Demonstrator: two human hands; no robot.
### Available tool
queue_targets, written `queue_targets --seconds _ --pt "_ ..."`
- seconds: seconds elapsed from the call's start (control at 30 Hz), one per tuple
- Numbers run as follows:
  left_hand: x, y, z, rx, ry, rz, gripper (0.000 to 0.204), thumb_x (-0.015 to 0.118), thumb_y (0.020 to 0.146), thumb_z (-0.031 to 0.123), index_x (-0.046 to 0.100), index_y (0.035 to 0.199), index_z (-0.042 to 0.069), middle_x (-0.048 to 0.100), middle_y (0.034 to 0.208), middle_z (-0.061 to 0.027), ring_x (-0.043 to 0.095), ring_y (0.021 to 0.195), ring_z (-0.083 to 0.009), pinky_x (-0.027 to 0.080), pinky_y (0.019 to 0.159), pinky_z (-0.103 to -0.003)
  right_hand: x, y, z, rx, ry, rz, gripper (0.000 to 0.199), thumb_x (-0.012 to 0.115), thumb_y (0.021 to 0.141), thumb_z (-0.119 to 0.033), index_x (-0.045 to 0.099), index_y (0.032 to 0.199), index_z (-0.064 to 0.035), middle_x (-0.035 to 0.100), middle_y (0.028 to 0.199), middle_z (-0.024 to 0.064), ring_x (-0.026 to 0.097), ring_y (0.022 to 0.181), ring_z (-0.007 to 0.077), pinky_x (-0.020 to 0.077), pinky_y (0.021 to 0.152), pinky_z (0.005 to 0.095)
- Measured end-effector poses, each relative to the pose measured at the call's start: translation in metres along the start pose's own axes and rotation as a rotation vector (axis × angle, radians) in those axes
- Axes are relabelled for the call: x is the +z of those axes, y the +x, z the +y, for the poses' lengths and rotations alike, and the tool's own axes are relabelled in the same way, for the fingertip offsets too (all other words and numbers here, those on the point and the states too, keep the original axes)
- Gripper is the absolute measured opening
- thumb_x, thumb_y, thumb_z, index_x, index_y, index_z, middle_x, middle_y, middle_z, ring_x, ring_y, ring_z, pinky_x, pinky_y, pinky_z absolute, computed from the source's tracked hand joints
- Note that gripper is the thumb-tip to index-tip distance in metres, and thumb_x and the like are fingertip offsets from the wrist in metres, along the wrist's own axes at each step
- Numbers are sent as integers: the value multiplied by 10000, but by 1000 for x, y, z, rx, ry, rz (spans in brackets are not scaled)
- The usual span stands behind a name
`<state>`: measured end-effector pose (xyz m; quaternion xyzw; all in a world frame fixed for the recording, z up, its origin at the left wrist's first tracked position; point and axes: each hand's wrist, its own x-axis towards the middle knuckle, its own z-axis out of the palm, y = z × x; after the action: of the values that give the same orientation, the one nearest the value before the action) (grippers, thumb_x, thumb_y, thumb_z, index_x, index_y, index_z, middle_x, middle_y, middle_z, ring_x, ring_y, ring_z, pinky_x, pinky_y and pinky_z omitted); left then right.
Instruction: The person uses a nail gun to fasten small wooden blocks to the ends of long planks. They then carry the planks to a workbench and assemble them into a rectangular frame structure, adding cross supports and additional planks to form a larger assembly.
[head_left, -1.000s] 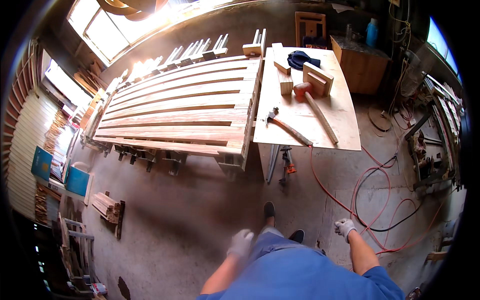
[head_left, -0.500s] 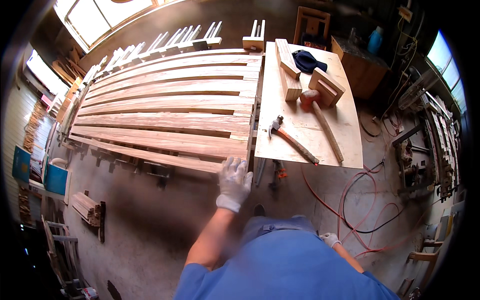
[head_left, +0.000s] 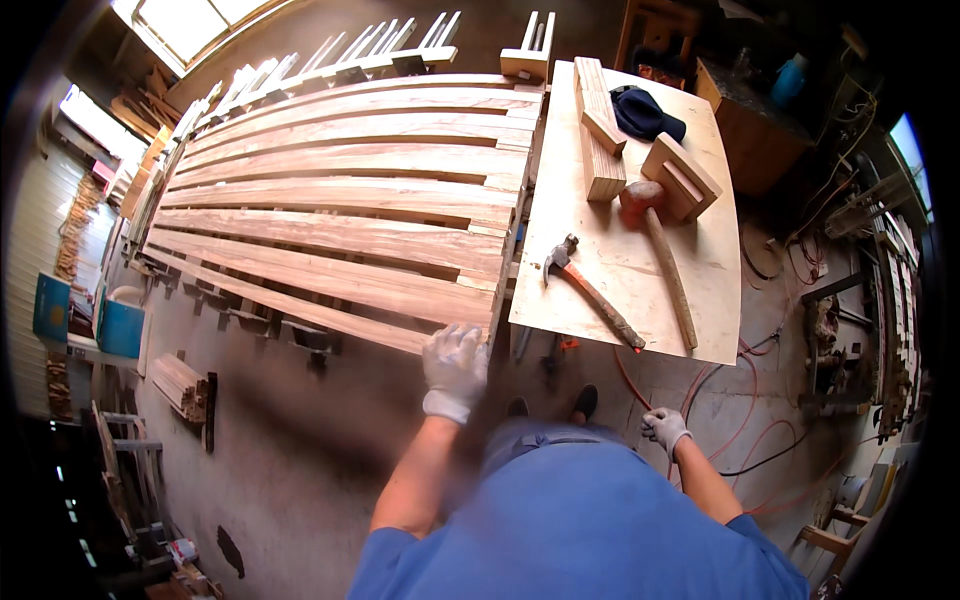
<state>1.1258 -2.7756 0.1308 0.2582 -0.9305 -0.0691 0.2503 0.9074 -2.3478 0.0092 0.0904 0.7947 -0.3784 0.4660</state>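
My left hand [head_left: 455, 372], in a white glove, rests on the near right corner of a slatted wooden panel [head_left: 330, 240]. Its fingers lie stretched over the end of the nearest slat. Long pale slats with gaps between them make up the panel. My right hand [head_left: 664, 428], also gloved, hangs to the right of my body, away from the bench. Its fingers are loosely bent and slightly apart, with nothing visible in them. Nearby on a plywood board [head_left: 560, 225] lie a claw hammer [head_left: 597, 298] and a mallet [head_left: 664, 260] with a reddish head.
Wooden blocks [head_left: 598, 130] and a dark cap [head_left: 645, 112] sit at the board's far side. Red and black hoses [head_left: 735, 430] loop over the floor to the right. A bundle of wood strips [head_left: 180, 385] stands on the floor at the left.
My right hand has swung forward from beside my hip. My left hand has shifted slightly nearer and left, still on the panel's corner. The view has tilted a little.
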Motion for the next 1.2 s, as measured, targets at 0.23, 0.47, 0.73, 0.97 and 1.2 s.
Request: queue_targets --seconds 0.23,0.47,0.73,0.97,1.2 --pt "0 0 2 -57 57 -21 343 667 874 250 674 1179 93 684 1198 -113 596 1186 -330 413 1025 -455 -23 46 12 78 26 -110 143 653 974 -140 669 1012 -3 670 805 54 647 658 157 486 569 289" --pt "-11 8 4 -315 -144 70 738 725 818 222 444 1445 -50 532 1407 -247 478 1332 -436 346 1147 -529 -33 33 29 203 -103 -51 159 635 990 -156 638 1033 -3 674 803 83 643 624 184 485 542 314" --pt "-12 -14 -4 -325 34 -138 759 761 804 223 456 1458 -12 535 1447 -203 459 1371 -398 302 1183 -523 -36 32 35 204 -79 -80 179 637 983 -173 644 1057 -10 703 846 98 693 687 206 512 590 319" --pt "-9 3 1 -207 70 -238 744 750 805 246 476 1450 -5 557 1420 -191 429 1395 -406 269 1197 -551 -20 29 22 156 -65 -69 187 652 970 -199 678 1004 -17 689 800 68 664 651 170 499 565 306" --pt "-5 11 -2 -185 98 -250 720 732 813 245 486 1451 17 570 1406 -194 488 1340 -412 311 1181 -540 -21 53 52 46 -260 -33 205 684 953 -188 721 951 14 749 868 127 719 732 197 546 610 327"
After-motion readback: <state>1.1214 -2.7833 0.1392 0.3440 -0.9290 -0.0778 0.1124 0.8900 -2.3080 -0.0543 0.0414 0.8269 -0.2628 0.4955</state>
